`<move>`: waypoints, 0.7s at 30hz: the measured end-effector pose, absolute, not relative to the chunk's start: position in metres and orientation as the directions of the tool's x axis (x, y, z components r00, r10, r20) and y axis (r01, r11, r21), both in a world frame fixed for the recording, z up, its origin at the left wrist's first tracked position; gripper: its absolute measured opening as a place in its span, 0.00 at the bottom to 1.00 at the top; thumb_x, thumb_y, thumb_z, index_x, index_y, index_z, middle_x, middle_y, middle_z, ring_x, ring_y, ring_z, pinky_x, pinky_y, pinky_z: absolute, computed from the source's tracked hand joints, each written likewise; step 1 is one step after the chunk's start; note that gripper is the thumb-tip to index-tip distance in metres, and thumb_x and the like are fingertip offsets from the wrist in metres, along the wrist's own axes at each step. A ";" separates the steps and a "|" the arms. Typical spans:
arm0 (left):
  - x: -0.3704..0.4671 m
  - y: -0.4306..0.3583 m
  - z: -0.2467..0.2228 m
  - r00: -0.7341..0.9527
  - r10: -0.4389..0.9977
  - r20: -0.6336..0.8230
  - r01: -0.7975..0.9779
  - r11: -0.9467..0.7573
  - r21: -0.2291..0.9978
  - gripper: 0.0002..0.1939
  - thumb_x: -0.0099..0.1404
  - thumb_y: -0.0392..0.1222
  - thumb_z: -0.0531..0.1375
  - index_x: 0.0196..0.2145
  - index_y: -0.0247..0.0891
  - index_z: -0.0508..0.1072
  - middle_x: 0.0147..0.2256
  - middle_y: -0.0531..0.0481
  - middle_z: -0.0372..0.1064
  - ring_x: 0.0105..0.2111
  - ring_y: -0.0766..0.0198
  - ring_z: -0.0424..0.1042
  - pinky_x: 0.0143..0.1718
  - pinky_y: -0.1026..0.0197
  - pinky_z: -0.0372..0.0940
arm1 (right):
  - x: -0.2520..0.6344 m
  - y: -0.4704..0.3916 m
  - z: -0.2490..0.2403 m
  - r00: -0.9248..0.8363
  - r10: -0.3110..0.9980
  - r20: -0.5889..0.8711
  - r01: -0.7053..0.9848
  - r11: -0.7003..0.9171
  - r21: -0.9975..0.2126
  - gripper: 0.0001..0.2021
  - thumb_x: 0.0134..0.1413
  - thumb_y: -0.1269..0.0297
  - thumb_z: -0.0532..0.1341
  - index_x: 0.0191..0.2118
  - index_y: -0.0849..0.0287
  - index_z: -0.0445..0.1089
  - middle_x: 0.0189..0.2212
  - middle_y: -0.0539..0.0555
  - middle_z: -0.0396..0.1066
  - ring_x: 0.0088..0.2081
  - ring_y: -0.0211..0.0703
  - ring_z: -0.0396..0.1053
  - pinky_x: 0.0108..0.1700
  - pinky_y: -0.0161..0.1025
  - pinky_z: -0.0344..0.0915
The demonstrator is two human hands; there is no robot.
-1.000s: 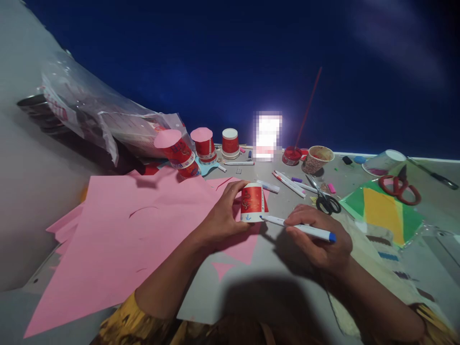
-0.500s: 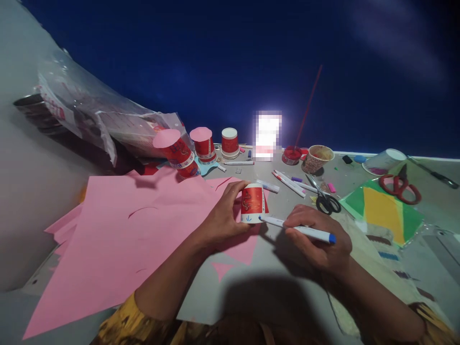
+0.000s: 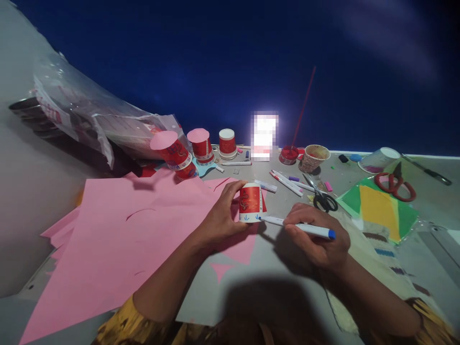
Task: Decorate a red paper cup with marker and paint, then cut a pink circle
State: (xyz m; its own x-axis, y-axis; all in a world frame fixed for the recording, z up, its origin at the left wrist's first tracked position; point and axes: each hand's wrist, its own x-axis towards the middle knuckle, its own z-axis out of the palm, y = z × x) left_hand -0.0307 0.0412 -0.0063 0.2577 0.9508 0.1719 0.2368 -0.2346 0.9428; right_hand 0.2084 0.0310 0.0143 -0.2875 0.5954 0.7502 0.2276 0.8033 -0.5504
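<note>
My left hand (image 3: 223,211) grips a small red and white paper cup (image 3: 251,199) by its left side, thumb below and fingers above. Small blue marks run along the cup's lower white band. In my right hand (image 3: 318,235) is a white marker (image 3: 302,228) with a blue end, its tip touching that band at the right. Pink paper sheets (image 3: 143,239) lie under and left of my left hand. Behind them stand red cups with pink paper discs on top (image 3: 178,155) (image 3: 201,146), and a red cup with a white top (image 3: 227,143).
Several markers (image 3: 285,183) and black-handled scissors (image 3: 325,201) lie beyond my right hand. Farther right are red-handled scissors (image 3: 394,187) on green and yellow paper (image 3: 379,211). A red pot (image 3: 288,155) holds a thin stick, beside a stained cup (image 3: 314,159). Plastic bags (image 3: 118,129) lie back left.
More blue strokes show on the cup's band near the marker tip. The cup is turned very slightly, and the whole view has shifted a little. Both hands keep their holds.
</note>
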 end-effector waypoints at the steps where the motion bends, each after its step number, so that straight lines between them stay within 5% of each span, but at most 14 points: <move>1: -0.031 0.041 -0.007 0.258 0.952 0.166 0.211 -0.224 0.951 0.42 0.55 0.40 0.74 0.65 0.47 0.64 0.66 0.41 0.61 0.67 0.43 0.64 0.68 0.38 0.63 | 0.209 0.031 0.015 -0.271 0.597 0.755 0.240 0.801 -0.548 0.07 0.58 0.76 0.65 0.37 0.56 0.75 0.26 0.51 0.77 0.26 0.43 0.74 0.29 0.40 0.71; 9: -0.030 0.041 -0.012 0.268 0.962 0.058 -0.035 -0.050 0.998 0.47 0.52 0.36 0.75 0.67 0.49 0.63 0.67 0.40 0.64 0.68 0.41 0.65 0.67 0.41 0.64 | 0.210 0.031 0.020 -0.224 0.615 0.756 0.260 0.785 -0.562 0.07 0.58 0.75 0.64 0.35 0.55 0.76 0.25 0.51 0.77 0.24 0.43 0.73 0.29 0.41 0.71; 21: -0.030 0.041 -0.010 0.289 0.955 0.060 -0.079 -0.039 0.996 0.46 0.52 0.36 0.76 0.65 0.49 0.64 0.67 0.41 0.64 0.68 0.42 0.65 0.67 0.44 0.64 | 0.210 0.032 0.021 -0.245 0.606 0.757 0.268 0.793 -0.548 0.07 0.59 0.75 0.63 0.34 0.56 0.74 0.24 0.50 0.75 0.24 0.43 0.72 0.28 0.40 0.69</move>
